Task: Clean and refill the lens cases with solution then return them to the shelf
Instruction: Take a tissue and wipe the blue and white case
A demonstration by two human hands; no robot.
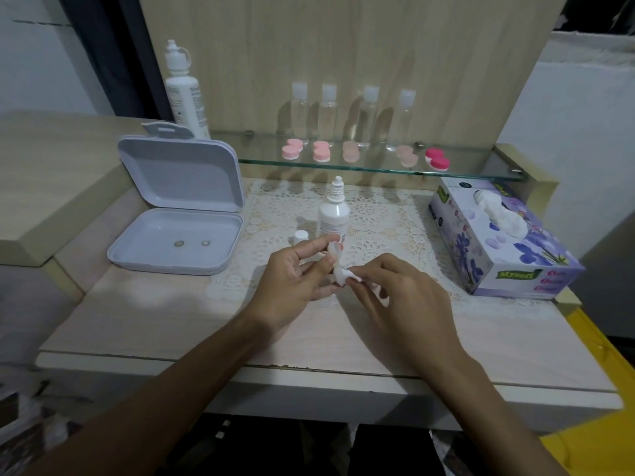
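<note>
The left hand (298,269) is curling its fingers around a small clear lens case (334,249), holding it up over the table. The right hand (398,286) is pinching a little white wad of tissue (346,277) and pressing it against the bottom end of that case. The two hands are close together, nearly touching.

They are working over a white lace mat (378,218) lying on a pale wooden table (171,324), with a light wood wall panel (343,46) standing behind it.

A small white solution bottle (334,214) is standing open on the mat just behind the hands, and its round white cap (299,236) is sitting beside it. A grey plastic box (178,214) is lying open on the left, holding two tiny round things (191,243). A purple flowery tissue box (498,235) is sitting on the right with a tissue sticking out.

A glass shelf (474,164) is holding five pink lens cases (350,152) in a row, four clear bottles with white caps (367,115) behind them. A tall white bottle (182,91) is standing at the left end.
</note>
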